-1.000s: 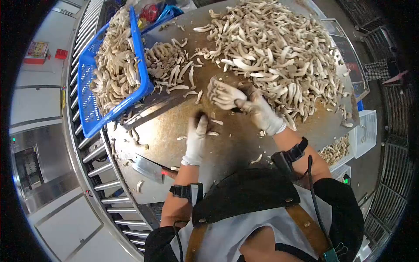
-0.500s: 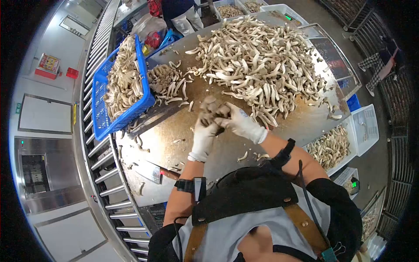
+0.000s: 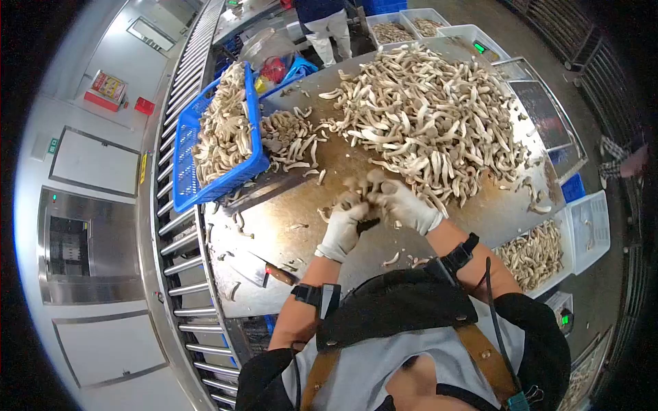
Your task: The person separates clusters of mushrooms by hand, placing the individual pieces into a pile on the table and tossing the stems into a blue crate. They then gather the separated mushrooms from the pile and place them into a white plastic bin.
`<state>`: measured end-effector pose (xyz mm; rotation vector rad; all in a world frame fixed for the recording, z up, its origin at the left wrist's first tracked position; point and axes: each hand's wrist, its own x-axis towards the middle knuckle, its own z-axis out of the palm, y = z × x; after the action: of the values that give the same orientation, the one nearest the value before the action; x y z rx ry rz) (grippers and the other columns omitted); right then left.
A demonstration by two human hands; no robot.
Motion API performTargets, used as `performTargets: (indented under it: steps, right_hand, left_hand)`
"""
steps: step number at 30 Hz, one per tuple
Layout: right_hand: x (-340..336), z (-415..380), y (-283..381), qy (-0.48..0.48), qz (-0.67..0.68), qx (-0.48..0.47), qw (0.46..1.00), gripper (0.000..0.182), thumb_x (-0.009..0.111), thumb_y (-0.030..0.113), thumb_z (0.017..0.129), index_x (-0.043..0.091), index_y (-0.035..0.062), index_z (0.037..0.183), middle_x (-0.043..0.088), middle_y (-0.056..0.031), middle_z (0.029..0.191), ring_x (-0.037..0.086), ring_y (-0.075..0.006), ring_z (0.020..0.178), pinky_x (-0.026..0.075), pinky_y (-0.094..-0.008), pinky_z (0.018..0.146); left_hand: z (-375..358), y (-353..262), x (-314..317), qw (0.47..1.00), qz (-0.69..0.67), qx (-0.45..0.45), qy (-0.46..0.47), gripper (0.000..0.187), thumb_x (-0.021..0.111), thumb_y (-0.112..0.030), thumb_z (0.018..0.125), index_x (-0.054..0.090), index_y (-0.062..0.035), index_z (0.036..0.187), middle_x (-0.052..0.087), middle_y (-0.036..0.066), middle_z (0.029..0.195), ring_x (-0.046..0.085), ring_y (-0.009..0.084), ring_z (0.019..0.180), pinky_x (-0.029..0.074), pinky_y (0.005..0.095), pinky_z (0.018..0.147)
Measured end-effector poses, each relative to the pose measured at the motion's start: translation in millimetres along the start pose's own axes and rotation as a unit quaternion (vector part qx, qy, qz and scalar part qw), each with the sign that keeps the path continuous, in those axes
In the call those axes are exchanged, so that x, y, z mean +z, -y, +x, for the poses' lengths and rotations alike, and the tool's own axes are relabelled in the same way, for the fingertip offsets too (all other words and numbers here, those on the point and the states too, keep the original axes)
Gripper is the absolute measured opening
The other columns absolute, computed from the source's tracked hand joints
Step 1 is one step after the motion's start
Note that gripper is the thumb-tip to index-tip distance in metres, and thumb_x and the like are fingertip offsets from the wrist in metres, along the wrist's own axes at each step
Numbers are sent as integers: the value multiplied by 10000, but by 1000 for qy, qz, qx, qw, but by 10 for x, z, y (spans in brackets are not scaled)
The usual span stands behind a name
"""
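Observation:
In gloves, my left hand (image 3: 344, 228) and my right hand (image 3: 406, 207) work close together over the metal table (image 3: 319, 259). Fingers of both are closed on mushrooms (image 3: 353, 200), blurred by motion. Just below, between the hands, a dark patch shows; what it is I cannot make out. Beyond my right hand rises a large heap of long, pale-stemmed mushrooms (image 3: 428, 113). A smaller pile of mushrooms (image 3: 284, 137) lies beside the blue basket (image 3: 253, 168), itself full of mushrooms. Nearer my left wrist rests a knife (image 3: 279, 275) with a wide blade.
A roller conveyor (image 3: 184, 264) runs along the left. White crates (image 3: 589, 229) stand at the right, one filled with mushrooms. A person (image 3: 325, 31) stands beyond the table; another, blurred person (image 3: 627, 161) is at far right. Loose mushroom pieces (image 3: 392, 259) lie scattered.
My view has shifted, so the table appears farther right and lower. My hands have moved slightly apart, with mushrooms still between them. More of the person beyond the table shows.

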<state>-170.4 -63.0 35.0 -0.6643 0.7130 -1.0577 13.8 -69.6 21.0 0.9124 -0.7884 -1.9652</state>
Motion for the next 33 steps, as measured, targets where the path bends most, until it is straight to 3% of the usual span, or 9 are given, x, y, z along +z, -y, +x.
performTargets:
  steps: [6,9,13,18,21,24,27,31,33]
  right_hand:
    - [-140,223,-140,39,70,21,997,471,619,-85,841,448,-22,1275,558,-122,1201,579,-201,1078,500,-293,938]
    - [14,138,74,-126,-1,-66,990,472,613,-106,822,465,5,1256,527,-128,1253,578,-198,1081,509,-281,915]
    - [-229,283,-119,86,215,17,973,518,560,-176,796,419,6,1260,534,-140,1233,626,-216,949,530,-271,787]
    - [-320,461,-396,-38,81,33,995,795,568,-73,847,124,32,1498,514,-196,1287,627,-169,917,531,-272,725]
    - [-454,560,-230,-34,8,26,999,804,582,-75,838,122,64,1483,528,-201,1242,637,-186,932,544,-291,731]
    - [-480,655,-361,63,-211,-94,971,690,565,-69,857,216,100,1427,568,-175,1113,648,-225,924,572,-331,748]
    - [-546,865,-288,-155,144,31,977,715,598,-103,801,263,87,1404,567,-125,1162,618,-220,969,564,-345,720]
    - [-817,1177,-97,-201,-104,8,974,791,602,-95,809,212,181,1439,453,-173,1316,631,-265,963,572,-275,675]
    - [-1071,1246,-57,-254,-381,-101,884,719,613,-36,819,275,187,1413,398,-201,1362,618,-293,994,549,-313,730]
  left_hand:
    - [15,-205,204,991,129,-33,-3,320,607,-50,870,549,-2,1181,614,74,1119,600,180,987,506,318,860]
    - [175,-202,-41,992,115,-47,-21,331,577,-8,870,538,1,1199,598,91,1174,580,174,1048,501,314,876]
    - [185,76,-344,937,347,16,-41,278,609,-73,870,574,-11,1139,616,42,1060,569,141,963,482,279,840]
    - [175,-188,70,956,276,-76,58,203,593,-66,897,588,-5,1090,627,61,969,594,135,908,519,249,758]
    - [308,-324,-92,984,110,-67,-125,208,578,-103,914,585,8,1089,613,56,932,599,140,892,517,270,773]
    - [393,-111,-156,969,231,-90,-19,291,548,-164,946,547,29,1164,623,75,952,615,146,866,520,283,767]
    - [493,-323,-128,974,180,-82,-114,331,517,-182,956,551,15,1220,638,63,992,584,126,903,485,261,765]
    - [493,-328,-452,955,249,-47,-152,356,539,-164,943,549,39,1235,654,118,1046,641,188,922,519,314,793]
    - [319,-287,-705,820,500,101,-261,588,680,-199,809,484,45,1306,557,271,1211,540,348,1163,458,389,950]
